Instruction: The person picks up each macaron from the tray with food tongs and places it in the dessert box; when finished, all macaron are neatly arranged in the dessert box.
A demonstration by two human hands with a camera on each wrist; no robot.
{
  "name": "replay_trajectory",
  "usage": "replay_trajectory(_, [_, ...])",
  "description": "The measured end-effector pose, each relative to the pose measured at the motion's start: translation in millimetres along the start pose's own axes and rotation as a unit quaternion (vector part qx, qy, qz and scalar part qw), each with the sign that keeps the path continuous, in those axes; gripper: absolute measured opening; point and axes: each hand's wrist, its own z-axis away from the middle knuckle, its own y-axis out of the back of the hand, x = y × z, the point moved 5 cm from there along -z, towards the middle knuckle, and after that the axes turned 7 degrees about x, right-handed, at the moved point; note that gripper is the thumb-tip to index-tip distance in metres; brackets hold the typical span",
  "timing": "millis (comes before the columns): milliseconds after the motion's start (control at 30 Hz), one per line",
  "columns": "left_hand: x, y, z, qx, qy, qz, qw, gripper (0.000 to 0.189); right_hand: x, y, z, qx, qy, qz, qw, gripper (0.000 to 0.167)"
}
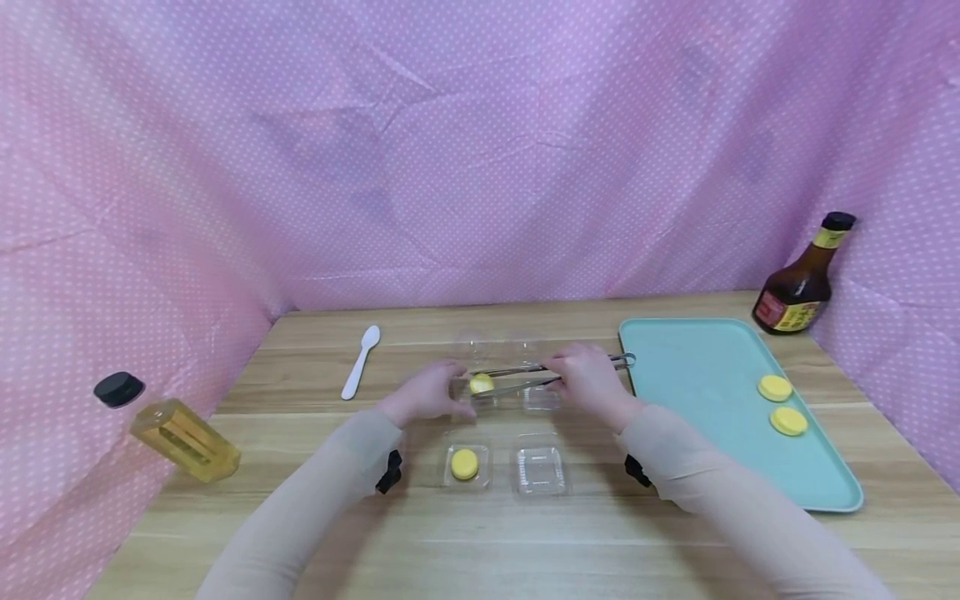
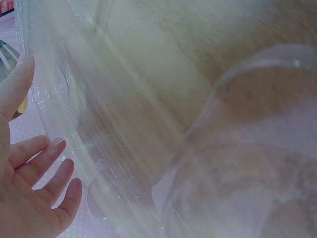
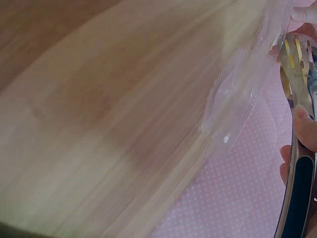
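Chief risk: the yellow disc (image 1: 482,384) could slip or turn on edge if the tongs (image 3: 299,198) part unevenly, and excess squeeze could mark or crack it, should it prove brittle. Second risk: the clear box (image 1: 491,402) looks thin and light. Were a tong tip to catch its wall, the box could skid or tip on the desk (image 1: 420,533), the more so because the left hand (image 1: 435,392) appears to give only light support. Third risk: the left hand sits close to the tong tips and could be knocked or crowd the gap.

Position: the disc lies between the two tong tips at the far-left box, just beside the left hand's fingertips. Whether it rests on the box floor or hangs above it, the head view cannot settle. The right hand (image 1: 588,379) is set back along the tongs, fingers wrapped round them, thumb pressing one arm. The left hand's fingers are spread and loosely bent, thumb and fingertips at the box's edge, clasping nothing.

Also noted: a second disc (image 1: 464,465) in the near-left box (image 1: 447,482); two more discs (image 1: 775,387) on the tray (image 1: 697,400).
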Motion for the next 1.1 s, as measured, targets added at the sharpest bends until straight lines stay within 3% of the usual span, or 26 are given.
replay_trajectory(367, [-1.7,-1.8,-1.5,0.004,-0.002,-0.002,1.0000,0.082,-3.1,-3.8,-4.4,-0.026,-0.017,-0.015,0.9994,0.036])
replay_trajectory(567, [-4.8,-3.6,-2.1,-0.002,0.007,-0.005,1.0000,0.082,-6.2,-2.4,-6.8,-0.024,-0.006,-0.016,0.9996,0.035])
replay_trajectory(800, [-3.6,-3.6,-3.2,-0.003,-0.006,-0.013,0.9999,0.083,-6.5,-1.1,-6.0,-0.041,-0.017,-0.028,0.9986,0.037])
replay_trajectory(1100, [-4.7,-3.8,-2.0,-0.009,0.004,-0.019,0.9998,0.084,1.7,0.2,-3.2,-0.026,-0.020,-0.030,0.9990,0.043])
